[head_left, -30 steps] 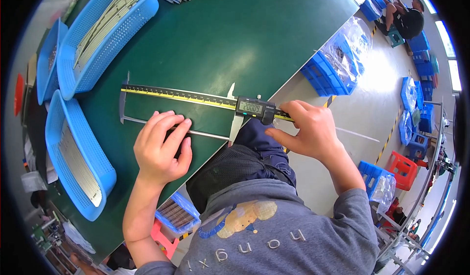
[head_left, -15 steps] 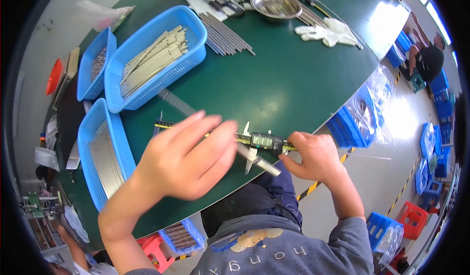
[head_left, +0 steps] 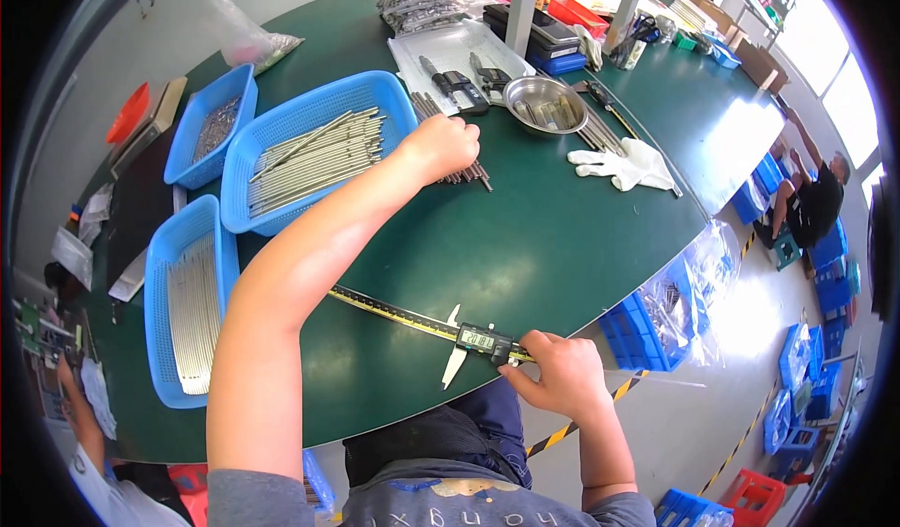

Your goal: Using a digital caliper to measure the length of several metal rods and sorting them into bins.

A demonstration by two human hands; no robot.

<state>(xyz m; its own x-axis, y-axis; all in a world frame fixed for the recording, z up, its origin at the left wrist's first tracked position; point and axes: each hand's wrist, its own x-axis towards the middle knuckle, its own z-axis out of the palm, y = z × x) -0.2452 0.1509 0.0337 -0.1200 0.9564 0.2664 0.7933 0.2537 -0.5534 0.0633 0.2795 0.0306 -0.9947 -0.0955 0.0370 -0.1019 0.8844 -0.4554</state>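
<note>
My right hand (head_left: 564, 374) grips a long digital caliper (head_left: 480, 339) at its slider end, fingers and thumb closed beside the display. The caliper lies slanted near the table's front edge, its beam running up to the left behind my left forearm. My left hand (head_left: 445, 148) reaches far across the table, fingers curled, over a pile of thin grey metal rods (head_left: 476, 176). Its fingertips are hidden, so whatever they hold does not show. Left of that hand, a blue basket (head_left: 401, 105) holds many pale metal rods (head_left: 314, 166).
Two more blue baskets stand left, one with small parts (head_left: 217, 128), one with rods (head_left: 192, 311). At the back are a white tray (head_left: 441, 63) with black measuring tools, a metal bowl (head_left: 546, 105) and a white glove (head_left: 626, 165). Another person (head_left: 817, 199) sits far right.
My left hand has moved from above the caliper up to the grey rods. The blurred long strip across the caliper is gone from there. My right hand still holds the caliper.
</note>
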